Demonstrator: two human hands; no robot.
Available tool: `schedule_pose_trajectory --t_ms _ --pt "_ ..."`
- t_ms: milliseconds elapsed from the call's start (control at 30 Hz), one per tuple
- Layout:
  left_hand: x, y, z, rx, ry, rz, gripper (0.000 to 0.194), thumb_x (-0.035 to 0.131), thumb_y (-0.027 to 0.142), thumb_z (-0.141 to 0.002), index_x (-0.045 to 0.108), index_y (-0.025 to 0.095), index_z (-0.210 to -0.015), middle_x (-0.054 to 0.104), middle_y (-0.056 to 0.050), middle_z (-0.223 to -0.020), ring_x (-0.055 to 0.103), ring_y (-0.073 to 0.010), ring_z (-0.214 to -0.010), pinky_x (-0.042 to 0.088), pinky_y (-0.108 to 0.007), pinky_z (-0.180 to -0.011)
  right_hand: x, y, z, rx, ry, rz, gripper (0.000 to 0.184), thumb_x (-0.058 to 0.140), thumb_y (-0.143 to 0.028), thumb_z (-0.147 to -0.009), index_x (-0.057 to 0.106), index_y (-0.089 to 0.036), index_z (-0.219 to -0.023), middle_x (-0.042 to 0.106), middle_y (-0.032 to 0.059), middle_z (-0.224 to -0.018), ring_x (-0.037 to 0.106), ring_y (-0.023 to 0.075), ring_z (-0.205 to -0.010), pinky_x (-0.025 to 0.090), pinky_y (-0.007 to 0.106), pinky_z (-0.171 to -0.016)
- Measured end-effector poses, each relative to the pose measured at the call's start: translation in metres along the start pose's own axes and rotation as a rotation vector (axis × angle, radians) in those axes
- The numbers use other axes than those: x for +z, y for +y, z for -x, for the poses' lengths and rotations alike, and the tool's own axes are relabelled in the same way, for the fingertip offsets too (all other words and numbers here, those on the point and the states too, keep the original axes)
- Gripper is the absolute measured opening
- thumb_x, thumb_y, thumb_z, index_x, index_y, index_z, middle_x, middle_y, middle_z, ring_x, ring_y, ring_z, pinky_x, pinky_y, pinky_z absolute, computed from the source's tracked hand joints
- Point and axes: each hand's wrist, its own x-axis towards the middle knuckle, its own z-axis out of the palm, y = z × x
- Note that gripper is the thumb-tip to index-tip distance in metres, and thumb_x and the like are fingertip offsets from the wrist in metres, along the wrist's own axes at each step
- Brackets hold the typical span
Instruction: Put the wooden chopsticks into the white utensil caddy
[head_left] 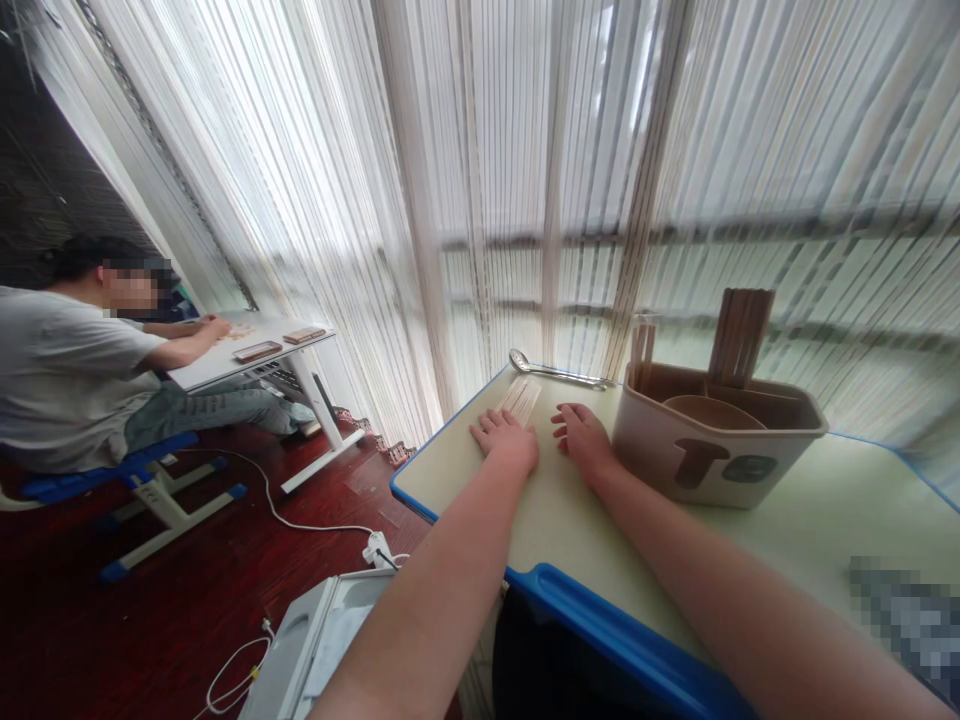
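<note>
My left hand [504, 441] lies flat with spread fingers over the near end of a row of thin pale wooden sticks [523, 397], which look like chopsticks. Their far ends stick out beyond the fingers. A short gap to the right, my right hand [583, 438] hovers over or rests on the table, fingers apart and slightly bent, with nothing visible in it. Close by that hand stands a beige utensil holder [645, 450]. Dark brown chopsticks [742, 335] rise from its back, and a round brown piece [716, 410] sits inside. A metal slotted spoon [559, 373] lies behind the pale sticks.
The pale table [555, 535] has a raised blue edge [600, 620]. A pixelated dark object [911, 620] is at the right. Striped curtains [517, 180] hang behind. At the left, another person [67, 370] sits at a white table [217, 365]. A white cable [281, 510] crosses the floor.
</note>
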Motion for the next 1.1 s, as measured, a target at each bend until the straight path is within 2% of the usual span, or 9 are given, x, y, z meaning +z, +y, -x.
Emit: schedule_pose_trajectory --t_ms 67,233,300,600,800,967,1100 --pt "0.000 0.000 0.001 0.005 0.003 0.009 0.070 0.023 0.051 -0.085 0.020 0.014 -0.144 0.014 -0.016 -0.150 0.011 -0.0353 -0.137 0.007 -0.056 -0.107 0.000 0.000 0.000 -0.001 0.001 0.000 0.024 0.046 -0.039 -0.077 0.055 -0.019 -0.088 0.062 0.0031 -0.081 0.054 0.0109 -0.054 0.041 0.022 -0.040" --pt "0.000 0.000 0.000 0.025 -0.003 0.022 0.061 0.024 0.052 -0.085 0.021 0.032 -0.143 0.015 -0.013 -0.151 0.012 -0.0372 -0.137 0.006 -0.060 -0.104 -0.001 0.000 -0.001 0.002 0.005 -0.002 0.024 0.046 -0.039 -0.077 0.055 -0.019 -0.089 0.062 0.0031 -0.081 0.054 0.0111 -0.054 0.041 0.022 -0.040" --pt "0.000 -0.001 0.000 0.028 -0.003 0.019 0.059 0.023 0.052 -0.085 0.024 0.034 -0.142 0.017 -0.013 -0.151 0.012 -0.0378 -0.137 0.006 -0.061 -0.103 -0.001 0.000 -0.001 0.003 0.006 -0.004 0.024 0.046 -0.039 -0.077 0.055 -0.019 -0.088 0.062 0.0029 -0.080 0.054 0.0110 -0.053 0.041 0.022 -0.040" --pt "-0.008 0.001 0.005 0.036 0.046 -0.001 0.059 0.030 0.051 -0.084 0.038 0.026 -0.136 0.027 -0.018 -0.146 0.021 -0.0398 -0.133 0.013 -0.059 -0.102 0.000 0.001 -0.002 0.014 0.009 -0.020 0.022 0.047 -0.037 -0.078 0.055 -0.019 -0.087 0.062 0.0026 -0.079 0.054 0.0110 -0.053 0.041 0.023 -0.040" --pt "-0.007 0.001 0.001 0.161 0.180 -0.018 0.048 0.042 0.043 -0.082 0.051 0.024 -0.126 0.037 -0.015 -0.141 0.025 -0.0368 -0.132 0.020 -0.053 -0.103 -0.001 0.001 -0.003 0.017 0.023 -0.047 0.022 0.045 -0.036 -0.079 0.055 -0.019 -0.089 0.061 0.0031 -0.079 0.053 0.0112 -0.053 0.042 0.023 -0.040" --pt "-0.010 0.002 0.002 0.279 0.260 -0.025 0.033 0.041 0.022 -0.083 0.063 0.016 -0.106 0.058 -0.015 -0.116 0.046 -0.0285 -0.116 0.036 -0.041 -0.093 -0.003 -0.001 -0.003 0.029 0.027 -0.054 0.023 0.046 -0.036 -0.078 0.055 -0.019 -0.089 0.061 0.0031 -0.079 0.053 0.0113 -0.053 0.042 0.023 -0.041" --pt "-0.014 0.003 0.005 0.299 0.260 -0.031 0.029 0.042 0.016 -0.081 0.067 0.014 -0.094 0.064 -0.015 -0.097 0.054 -0.0275 -0.100 0.041 -0.039 -0.083 -0.003 -0.003 -0.002 0.040 0.028 -0.064 0.023 0.045 -0.037 -0.079 0.055 -0.019 -0.089 0.062 0.0029 -0.078 0.053 0.0112 -0.053 0.042 0.023 -0.040"
